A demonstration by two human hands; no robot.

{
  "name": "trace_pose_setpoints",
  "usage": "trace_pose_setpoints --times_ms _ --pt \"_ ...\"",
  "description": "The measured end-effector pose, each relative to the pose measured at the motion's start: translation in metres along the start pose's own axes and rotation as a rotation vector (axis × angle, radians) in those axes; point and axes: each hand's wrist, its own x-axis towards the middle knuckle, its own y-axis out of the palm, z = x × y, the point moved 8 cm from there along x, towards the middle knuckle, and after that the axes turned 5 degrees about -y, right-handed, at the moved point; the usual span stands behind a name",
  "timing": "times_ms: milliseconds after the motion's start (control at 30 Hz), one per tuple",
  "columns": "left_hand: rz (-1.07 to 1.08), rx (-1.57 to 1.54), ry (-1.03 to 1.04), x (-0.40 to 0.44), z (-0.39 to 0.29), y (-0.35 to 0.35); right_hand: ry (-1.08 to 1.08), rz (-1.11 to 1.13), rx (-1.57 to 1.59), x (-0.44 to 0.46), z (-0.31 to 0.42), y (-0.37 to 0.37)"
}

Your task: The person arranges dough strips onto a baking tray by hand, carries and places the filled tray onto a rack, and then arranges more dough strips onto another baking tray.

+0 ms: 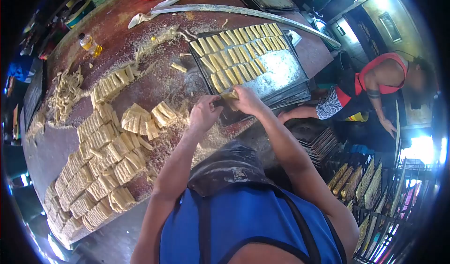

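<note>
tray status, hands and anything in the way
Right hand on a dough piece at the tray's near edge, left hand close beside; dough strips in rows; long bar beyond.

Single head cam looked forward-down from above and behind the fingers (237, 91), wide; table (159, 79) beyond and left of them, wearer's torso (243, 217) nearest.

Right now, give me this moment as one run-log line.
left hand: beside right, grip unclear | right hand: holding pale strip | tray: three rows, third shorter, part bare | table: stacked strips
</note>
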Motion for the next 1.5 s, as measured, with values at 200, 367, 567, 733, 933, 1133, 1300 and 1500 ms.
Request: trace_pose_setpoints --times_ms 200,367,567,733,933,1133,1300,1500 --pt "-0.072 0.148 0.120 -0.005 -0.018 0.011 -0.060 0.079 0.553 -0.023 -0.030 0.009" --pt "-0.077 0.485 0.148 -0.012 -0.046 0.027 -0.016 0.058 0.732 -0.009 -0.043 -0.009" --pt "-0.231 0.526 0.104 -0.017 -0.067 0.042 0.035 0.119 0.198 0.004 -0.048 -0.010" --pt "-0.294 0.581 0.109 -0.016 -0.064 0.040 -0.006 0.145 0.255 0.007 -0.042 -0.004" --pt "-0.238 0.515 0.198 -0.015 -0.067 0.027 -0.005 0.012 0.010 0.006 -0.032 -0.013" --pt "-0.095 0.512 0.361 0.005 -0.071 0.046 0.259 -0.155 0.067 -0.002 -0.051 -0.028" --pt "-0.033 0.495 0.384 0.009 -0.071 0.050 0.284 -0.207 -0.019 -0.008 -0.083 -0.035" --pt "-0.035 0.459 0.493 0.017 -0.071 0.065 0.326 -0.218 -0.042 -0.009 -0.079 -0.047"
